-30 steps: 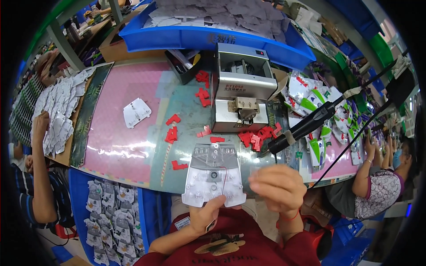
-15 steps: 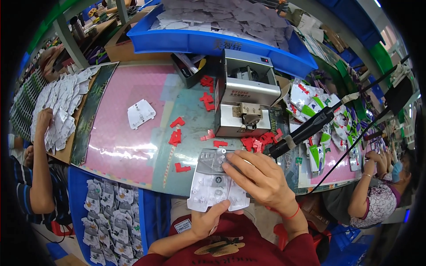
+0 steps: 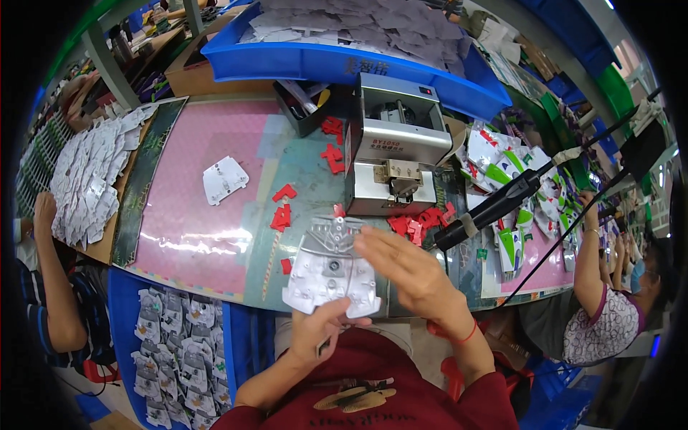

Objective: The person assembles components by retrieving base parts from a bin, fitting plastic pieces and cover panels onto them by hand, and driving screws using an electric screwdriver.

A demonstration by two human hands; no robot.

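Note:
My left hand (image 3: 319, 331) pinches the lower edge of a white plastic shell (image 3: 315, 278); its thumb lies on top and the other fingers are mostly hidden below. The shell's inner side faces up, with small posts, ribs and a round hole. My right hand (image 3: 419, 279) is beside the shell's upper right edge, its fingers stretched out together and the tips at or close to the rim. I cannot tell whether they touch it. Small red plastic pieces (image 3: 281, 217) lie on the table just beyond the shell. A black electric screwdriver (image 3: 491, 208) hangs to the right of my right hand.
A silver screw-feeding machine (image 3: 398, 147) stands ahead, below a blue bin (image 3: 287, 66) of white parts. Another white shell (image 3: 225, 180) lies on the pink mat. White-and-green parts (image 3: 512, 247) are piled right. A blue crate (image 3: 123, 322) sits lower left. Co-workers sit at both sides.
The shell and my left hand have moved a little left and away from me. The fingers of my right hand have drawn off the shell's face to its right edge and straightened.

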